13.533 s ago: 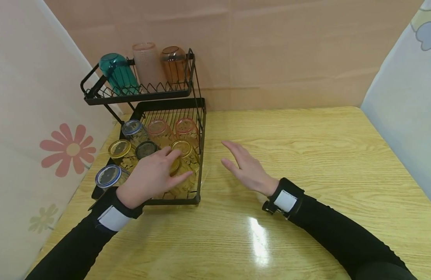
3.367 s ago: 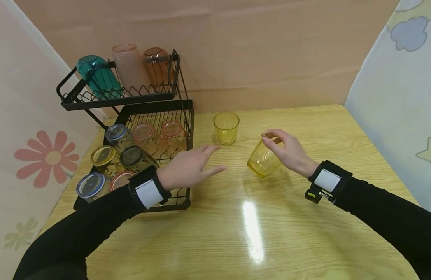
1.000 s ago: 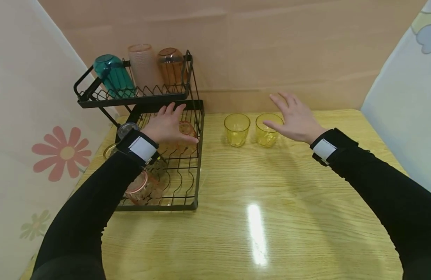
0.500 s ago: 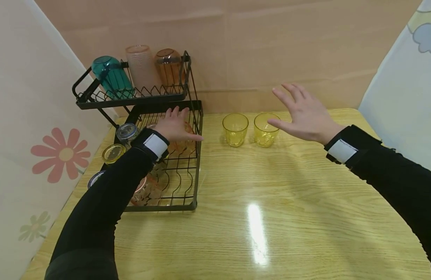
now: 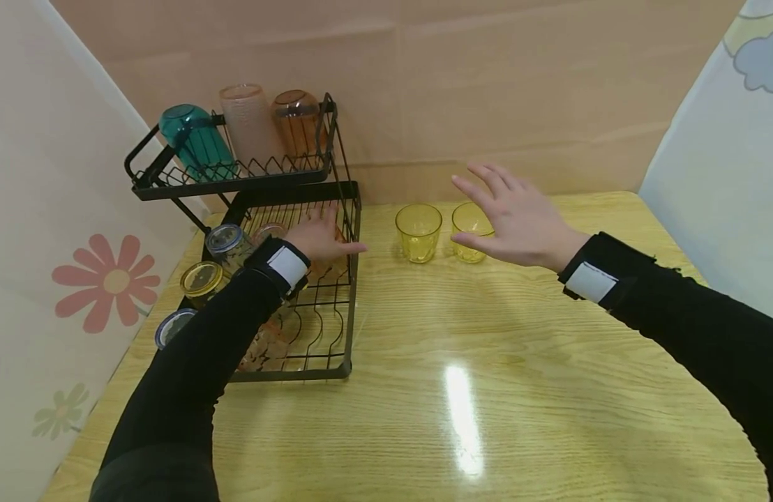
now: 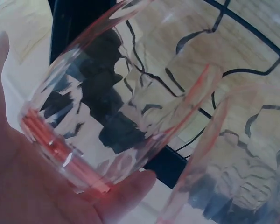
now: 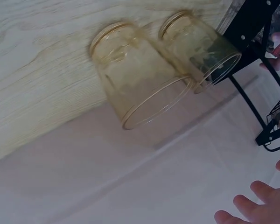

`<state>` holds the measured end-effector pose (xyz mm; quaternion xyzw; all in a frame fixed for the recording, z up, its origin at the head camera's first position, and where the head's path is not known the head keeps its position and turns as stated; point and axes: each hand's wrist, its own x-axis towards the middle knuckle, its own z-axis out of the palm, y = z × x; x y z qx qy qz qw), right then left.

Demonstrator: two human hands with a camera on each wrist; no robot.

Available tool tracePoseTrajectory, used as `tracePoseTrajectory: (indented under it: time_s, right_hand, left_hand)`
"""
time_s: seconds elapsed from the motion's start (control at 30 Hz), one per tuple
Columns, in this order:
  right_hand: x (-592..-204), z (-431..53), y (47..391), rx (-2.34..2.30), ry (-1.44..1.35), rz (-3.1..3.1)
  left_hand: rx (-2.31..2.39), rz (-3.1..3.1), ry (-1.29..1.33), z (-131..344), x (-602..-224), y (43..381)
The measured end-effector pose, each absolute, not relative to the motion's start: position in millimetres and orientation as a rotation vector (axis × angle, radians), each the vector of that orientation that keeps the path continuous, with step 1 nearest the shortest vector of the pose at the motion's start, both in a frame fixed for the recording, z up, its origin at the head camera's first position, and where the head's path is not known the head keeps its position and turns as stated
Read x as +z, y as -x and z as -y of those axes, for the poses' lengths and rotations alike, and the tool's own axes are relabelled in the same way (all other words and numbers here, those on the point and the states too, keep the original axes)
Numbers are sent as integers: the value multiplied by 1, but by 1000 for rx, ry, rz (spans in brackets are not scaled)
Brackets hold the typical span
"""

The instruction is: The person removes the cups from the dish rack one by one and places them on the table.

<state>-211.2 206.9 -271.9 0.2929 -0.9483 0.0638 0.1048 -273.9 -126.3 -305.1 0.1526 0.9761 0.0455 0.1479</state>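
My left hand [image 5: 317, 237] reaches into the lower tier of the black dish rack [image 5: 349, 335], over an upside-down pink-rimmed glass [image 6: 88, 112]. In the left wrist view, the thumb [image 6: 130, 191] lies by the glass's base and the fingers extend along its other side; whether they touch it is unclear. Another pink glass [image 6: 238, 177] stands beside it. My right hand [image 5: 518, 223] hovers with spread fingers, holding nothing, near two upright yellow glasses on the table: a left one [image 5: 418, 233] and a right one [image 5: 470, 222], which the hand partly covers.
The upper tier bears a teal glass [image 5: 198, 143], a tall pale pink glass [image 5: 251, 129] and an amber glass [image 5: 298, 125]. More upturned glasses, among them a yellow-rimmed one [image 5: 201, 279] and a blue-rimmed one [image 5: 173, 326], fill the rack's left side. A wooden table [image 5: 518, 390] lies underneath.
Both yellow glasses have gone from the rack to the table, the second let go by my right hand. My left hand has since lowered over the pink glass; my right hand has shifted slightly left.
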Motion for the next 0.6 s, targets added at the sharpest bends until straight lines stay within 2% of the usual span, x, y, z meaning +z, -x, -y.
tracePoseTrajectory:
  time_s: [0.27, 0.6]
  right_hand:
    - [-280, -184, 211, 177, -931, 2768]
    - [-295, -161, 208, 140, -987, 2799]
  left_hand:
    - [59, -2902, -418, 127, -318, 278]
    - [-100, -3039, -536, 129, -325, 278]
